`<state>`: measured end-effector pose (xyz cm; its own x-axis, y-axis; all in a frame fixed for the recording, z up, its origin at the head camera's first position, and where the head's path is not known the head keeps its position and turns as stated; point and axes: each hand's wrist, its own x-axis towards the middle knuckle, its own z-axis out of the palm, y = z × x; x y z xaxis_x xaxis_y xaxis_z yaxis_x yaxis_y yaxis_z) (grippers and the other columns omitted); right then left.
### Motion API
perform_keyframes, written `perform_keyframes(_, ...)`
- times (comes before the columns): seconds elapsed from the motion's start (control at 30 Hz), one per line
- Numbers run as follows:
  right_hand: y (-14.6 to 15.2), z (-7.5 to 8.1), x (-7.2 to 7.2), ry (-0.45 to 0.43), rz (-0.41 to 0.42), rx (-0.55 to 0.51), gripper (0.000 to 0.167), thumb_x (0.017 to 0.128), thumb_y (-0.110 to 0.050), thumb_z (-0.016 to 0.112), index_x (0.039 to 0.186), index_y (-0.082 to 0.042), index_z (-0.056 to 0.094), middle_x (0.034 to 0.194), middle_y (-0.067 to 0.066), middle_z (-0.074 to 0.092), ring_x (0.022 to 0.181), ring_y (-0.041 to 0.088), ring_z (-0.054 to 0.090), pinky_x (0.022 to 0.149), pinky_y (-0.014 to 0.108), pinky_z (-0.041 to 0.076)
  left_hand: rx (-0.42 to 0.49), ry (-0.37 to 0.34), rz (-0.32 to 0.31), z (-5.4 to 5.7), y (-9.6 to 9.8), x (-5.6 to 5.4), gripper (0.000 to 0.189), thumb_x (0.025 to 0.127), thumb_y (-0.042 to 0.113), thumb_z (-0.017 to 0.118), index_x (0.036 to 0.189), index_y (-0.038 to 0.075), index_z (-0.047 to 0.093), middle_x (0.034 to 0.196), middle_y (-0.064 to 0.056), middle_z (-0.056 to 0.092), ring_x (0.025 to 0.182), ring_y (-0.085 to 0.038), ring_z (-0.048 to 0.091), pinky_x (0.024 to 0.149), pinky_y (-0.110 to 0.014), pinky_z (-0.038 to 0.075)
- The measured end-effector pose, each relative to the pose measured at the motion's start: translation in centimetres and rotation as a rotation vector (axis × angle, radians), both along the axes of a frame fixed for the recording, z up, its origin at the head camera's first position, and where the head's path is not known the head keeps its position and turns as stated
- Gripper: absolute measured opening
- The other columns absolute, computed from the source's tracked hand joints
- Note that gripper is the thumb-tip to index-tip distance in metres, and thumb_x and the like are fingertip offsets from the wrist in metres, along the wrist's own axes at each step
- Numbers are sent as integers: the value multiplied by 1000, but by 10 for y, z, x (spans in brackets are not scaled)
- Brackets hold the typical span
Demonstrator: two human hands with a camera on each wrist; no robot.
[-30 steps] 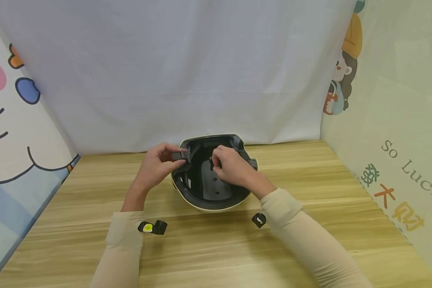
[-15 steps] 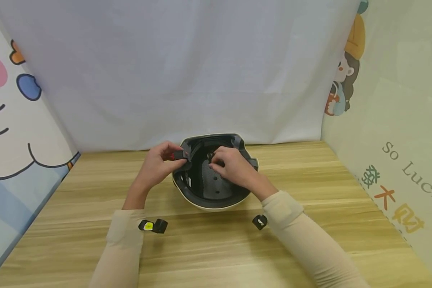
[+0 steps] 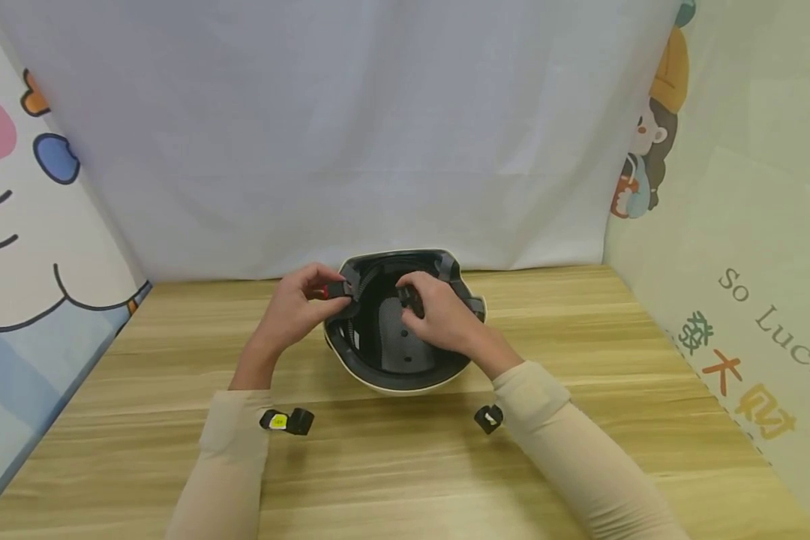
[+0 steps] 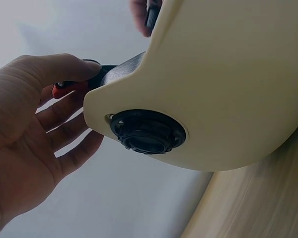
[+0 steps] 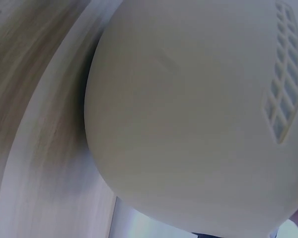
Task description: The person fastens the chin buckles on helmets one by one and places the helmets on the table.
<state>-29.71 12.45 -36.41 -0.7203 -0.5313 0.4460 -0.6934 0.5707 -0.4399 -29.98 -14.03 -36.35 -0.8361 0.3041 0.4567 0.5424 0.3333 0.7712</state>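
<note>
A cream helmet [image 3: 393,391] lies upside down on the table, its black lining [image 3: 398,337] facing up. At its left rim, my left hand [image 3: 295,304] pinches a black buckle with a red part [image 3: 337,289]. The left wrist view shows the thumb on top of this buckle [image 4: 92,74], beside the shell's edge. Over the helmet's hollow, my right hand [image 3: 442,311] pinches a small black buckle piece [image 3: 405,296] between thumb and fingers. Its fingertips [image 4: 140,17] also show in the left wrist view, while the right wrist view holds mostly the shell [image 5: 188,109].
A round black fitting [image 4: 148,131] sits on the helmet's side, and a slotted vent [image 5: 285,74] marks its shell. The wooden table [image 3: 378,480] ends at a white cloth [image 3: 378,150] behind the helmet. Printed panels [image 3: 729,225] stand at both sides.
The left buckle has turned so that its red part shows. My right fingers have spread somewhat and shifted slightly, bringing the black piece into clearer view. The helmet stays in place.
</note>
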Motion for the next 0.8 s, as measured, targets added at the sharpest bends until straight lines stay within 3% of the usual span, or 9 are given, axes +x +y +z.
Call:
perform_keyframes(0.17, 2, -2, -2, 13, 29, -3, 39, 94, -1, 60, 133, -3, 60, 107, 11, 66, 67, 17, 48, 65, 34, 43, -13, -1, 0, -1, 0, 0, 26, 87, 6, 78, 110, 1, 67, 105, -14, 68, 89, -23, 61, 88, -44, 53)
perform_keyframes(0.3, 3, -3, -4, 63, 44, -12, 28, 95, -2, 65, 122, -4, 69, 110, 11, 68, 83, 19, 58, 73, 35, 48, -14, 0, -1, -1, 0, 1, 26, 88, 8, 78, 111, 1, 67, 105, -14, 68, 89, -23, 60, 89, -43, 52)
perform_keyframes(0.4, 2, -1, -4, 64, 31, -26, 26, 94, -6, 70, 120, -1, 69, 110, 12, 71, 83, 18, 64, 73, 35, 52, -12, -3, 4, -1, -1, 1, 26, 88, 8, 78, 111, 1, 67, 104, -14, 68, 89, -23, 59, 89, -43, 52)
perform_keyframes(0.57, 2, 1, -2, 17, -37, -47, 35, 89, -18, 77, 117, 2, 70, 95, 10, 74, 63, 9, 59, 61, 28, 50, -24, 1, 11, 0, 0, 0, 26, 87, 10, 79, 110, 2, 67, 103, -13, 68, 88, -23, 58, 89, -43, 52)
perform_keyframes(0.8, 2, 3, 2, -25, -72, -101, 34, 90, -24, 76, 110, 3, 68, 78, 5, 69, 63, 10, 59, 59, 28, 49, -13, 0, -1, 0, 2, -1, 26, 86, 7, 79, 108, 1, 67, 98, -12, 67, 85, -23, 57, 88, -45, 53)
